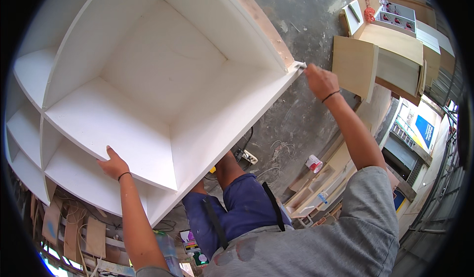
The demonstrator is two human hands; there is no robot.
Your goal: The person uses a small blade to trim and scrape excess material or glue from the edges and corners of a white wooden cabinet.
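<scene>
A large white cabinet with several open compartments fills the upper left. My left hand grips the front edge of one of its shelves, thumb on top, the other fingers hidden below. Out at the cabinet's right corner, my right hand is closed around a small tool, and only a short grey metal end shows. That end meets the white panel edge close to a bare brown wooden strip. The tool's exact kind cannot be made out.
Beyond my right arm stand pale wooden cabinets and a tray of small parts. A red and white can, a power socket and loose cables lie on the grey floor. Wood offcuts are at lower left.
</scene>
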